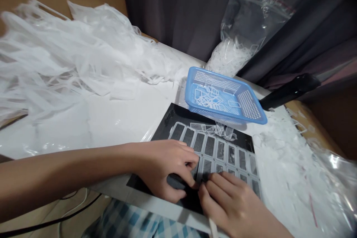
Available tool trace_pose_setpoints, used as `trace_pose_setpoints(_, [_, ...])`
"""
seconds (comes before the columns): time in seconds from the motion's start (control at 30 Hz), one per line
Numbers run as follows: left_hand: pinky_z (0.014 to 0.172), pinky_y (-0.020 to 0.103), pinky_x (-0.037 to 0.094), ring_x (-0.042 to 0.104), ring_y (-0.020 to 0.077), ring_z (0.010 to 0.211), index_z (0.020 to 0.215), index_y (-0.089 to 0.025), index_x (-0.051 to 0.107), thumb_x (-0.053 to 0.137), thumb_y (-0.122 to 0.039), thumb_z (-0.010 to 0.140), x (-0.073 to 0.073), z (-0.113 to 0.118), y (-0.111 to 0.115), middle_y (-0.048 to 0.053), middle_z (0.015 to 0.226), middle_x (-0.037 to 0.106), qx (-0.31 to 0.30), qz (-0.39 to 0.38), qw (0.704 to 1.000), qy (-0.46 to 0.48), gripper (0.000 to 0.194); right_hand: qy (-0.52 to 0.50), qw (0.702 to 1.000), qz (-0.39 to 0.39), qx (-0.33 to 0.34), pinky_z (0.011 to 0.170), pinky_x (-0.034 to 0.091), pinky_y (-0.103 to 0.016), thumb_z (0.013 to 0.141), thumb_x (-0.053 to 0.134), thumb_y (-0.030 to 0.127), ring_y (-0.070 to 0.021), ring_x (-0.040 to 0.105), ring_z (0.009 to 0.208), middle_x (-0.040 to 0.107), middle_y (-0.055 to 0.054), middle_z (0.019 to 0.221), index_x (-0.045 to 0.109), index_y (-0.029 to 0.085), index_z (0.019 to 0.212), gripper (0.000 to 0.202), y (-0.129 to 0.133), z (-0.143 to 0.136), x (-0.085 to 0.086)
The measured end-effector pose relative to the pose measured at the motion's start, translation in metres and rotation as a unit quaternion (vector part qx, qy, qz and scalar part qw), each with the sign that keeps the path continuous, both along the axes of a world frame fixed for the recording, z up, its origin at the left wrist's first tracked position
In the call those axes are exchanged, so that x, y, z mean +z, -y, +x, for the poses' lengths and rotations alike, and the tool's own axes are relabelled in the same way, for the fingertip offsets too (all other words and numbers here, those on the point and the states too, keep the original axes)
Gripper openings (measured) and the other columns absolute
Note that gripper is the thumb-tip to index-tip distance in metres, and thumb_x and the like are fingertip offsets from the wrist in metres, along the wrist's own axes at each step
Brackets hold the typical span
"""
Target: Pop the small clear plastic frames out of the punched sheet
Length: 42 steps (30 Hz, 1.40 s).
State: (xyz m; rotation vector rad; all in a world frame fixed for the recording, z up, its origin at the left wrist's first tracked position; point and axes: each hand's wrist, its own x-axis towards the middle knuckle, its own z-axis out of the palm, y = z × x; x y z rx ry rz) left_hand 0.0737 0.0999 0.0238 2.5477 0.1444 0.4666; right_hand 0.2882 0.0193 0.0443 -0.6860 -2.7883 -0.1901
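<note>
My left hand (pixel 174 169) rests over a black board (pixel 163 126), its fingers curled and its thumb bent in. A dark rounded shape (pixel 176 181) shows between thumb and forefinger; I cannot tell what it is. Close by on the right, my right hand (pixel 230 200) has its fingers pinched together at the board's near part, almost touching the left fingertips. From under its palm a thin white stick (pixel 213 228) sticks out. On the board lie rows of pale, clear-edged rectangular frames (pixel 209 145), partly hidden by both hands. Loose clear frames (pixel 220 130) are heaped along the far edge.
Behind the board stands a blue basket (pixel 253 117) with thin clear frames inside. A zip bag (pixel 237 44) full of similar pieces leans on the dark curtain (pixel 173 11). White strips (pixel 83 41) pile up at left. A black cylindrical object (pixel 290 91) and plastic film (pixel 329 178) lie right.
</note>
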Motion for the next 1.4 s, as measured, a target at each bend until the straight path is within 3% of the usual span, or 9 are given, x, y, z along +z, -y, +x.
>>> trace_pose_setpoints(0.2, [0.069, 0.029, 0.044, 0.051, 0.0145, 0.066, 0.095, -0.024, 0.076, 0.072, -0.023, 0.069, 0.001, 0.0, 0.0, 0.0, 0.071, 0.053, -0.001, -0.018, 1.0, 0.002, 0.026, -0.008, 0.999, 0.01, -0.035, 0.055, 0.038, -0.032, 0.098, 0.042, 0.007, -0.0173, 0.05, 0.06, 0.055, -0.002, 0.065, 0.059, 0.014, 0.088, 0.02, -0.014, 0.021, 0.006])
trace_pose_setpoints(0.43, [0.069, 0.03, 0.043, 0.049, 0.0142, 0.064, 0.096, -0.024, 0.076, 0.07, -0.022, 0.072, 0.002, -0.002, 0.0, 0.0, 0.07, 0.053, 0.005, -0.03, 1.0, 0.006, 0.025, -0.004, 0.98, -0.058, -0.188, 0.068, 0.052, -0.032, 0.102, 0.041, 0.019, -0.0216, 0.065, 0.087, 0.068, -0.01, 0.1, 0.059, 0.019, 0.097, 0.019, -0.038, 0.047, 0.016])
trace_pose_setpoints(0.67, [0.066, 0.029, 0.043, 0.049, 0.0143, 0.06, 0.091, -0.022, 0.075, 0.064, -0.024, 0.074, -0.001, -0.003, 0.001, 0.001, 0.065, 0.053, 0.001, -0.044, 0.998, 0.036, 0.02, -0.036, 0.958, -0.081, -0.274, 0.061, 0.05, -0.031, 0.103, 0.042, 0.028, -0.0188, 0.063, 0.071, 0.065, -0.006, 0.084, 0.059, 0.02, 0.1, 0.019, -0.052, 0.07, 0.014])
trace_pose_setpoints(0.8, [0.063, 0.031, 0.042, 0.048, 0.0138, 0.055, 0.082, -0.021, 0.071, 0.06, -0.023, 0.074, 0.002, -0.002, 0.002, 0.0, 0.059, 0.055, -0.005, -0.039, 0.997, 0.06, 0.014, -0.123, 0.956, -0.098, -0.25, 0.078, 0.053, -0.035, 0.101, 0.047, 0.027, -0.0223, 0.064, 0.094, 0.065, -0.009, 0.101, 0.06, 0.021, 0.099, 0.014, -0.053, 0.065, 0.014])
trace_pose_setpoints(0.87, [0.07, 0.033, 0.044, 0.055, 0.0159, 0.064, 0.084, -0.02, 0.069, 0.06, -0.023, 0.076, 0.004, -0.002, 0.0, 0.002, 0.067, 0.061, 0.0, -0.017, 0.998, 0.068, 0.012, -0.178, 0.945, -0.154, -0.227, 0.078, 0.053, -0.034, 0.101, 0.048, 0.025, -0.0213, 0.064, 0.092, 0.065, -0.008, 0.097, 0.061, 0.021, 0.094, 0.016, -0.05, 0.055, 0.015])
trace_pose_setpoints(0.97, [0.091, 0.039, 0.041, 0.062, 0.0237, 0.097, 0.104, -0.019, 0.067, 0.061, -0.028, 0.083, 0.002, -0.002, -0.004, 0.009, 0.102, 0.071, 0.025, 0.017, 0.998, 0.056, 0.024, -0.216, 0.914, -0.269, -0.213, 0.068, 0.051, -0.03, 0.102, 0.045, 0.025, -0.0173, 0.062, 0.076, 0.063, -0.004, 0.082, 0.06, 0.02, 0.084, 0.024, -0.044, 0.042, 0.013])
trace_pose_setpoints(1.1, [0.114, 0.044, 0.026, 0.049, 0.0287, 0.131, 0.134, -0.017, 0.055, 0.062, -0.04, 0.088, -0.006, -0.003, -0.005, 0.01, 0.14, 0.057, 0.011, 0.0, 1.0, -0.003, 0.052, -0.211, 0.888, -0.349, -0.213, 0.068, 0.048, -0.028, 0.103, 0.043, 0.027, -0.0152, 0.062, 0.074, 0.064, -0.003, 0.083, 0.059, 0.019, 0.078, 0.031, -0.04, 0.036, 0.008])
trace_pose_setpoints(1.23, [0.121, 0.049, 0.015, 0.04, 0.0297, 0.14, 0.14, -0.016, 0.05, 0.065, -0.044, 0.087, -0.009, -0.004, -0.004, 0.009, 0.147, 0.049, 0.001, -0.035, 0.998, -0.046, 0.062, -0.204, 0.88, -0.366, -0.222, 0.067, 0.046, -0.029, 0.104, 0.042, 0.029, -0.0145, 0.06, 0.071, 0.063, -0.003, 0.082, 0.06, 0.019, 0.077, 0.034, -0.04, 0.036, 0.006])
trace_pose_setpoints(1.4, [0.121, 0.05, 0.012, 0.039, 0.0302, 0.14, 0.141, -0.017, 0.049, 0.066, -0.044, 0.086, -0.006, -0.004, -0.004, 0.009, 0.149, 0.047, -0.003, -0.05, 0.997, -0.065, 0.063, -0.208, 0.877, -0.37, -0.224, 0.069, 0.045, -0.029, 0.104, 0.041, 0.029, -0.0144, 0.059, 0.073, 0.062, -0.002, 0.083, 0.059, 0.019, 0.078, 0.033, -0.04, 0.036, 0.007])
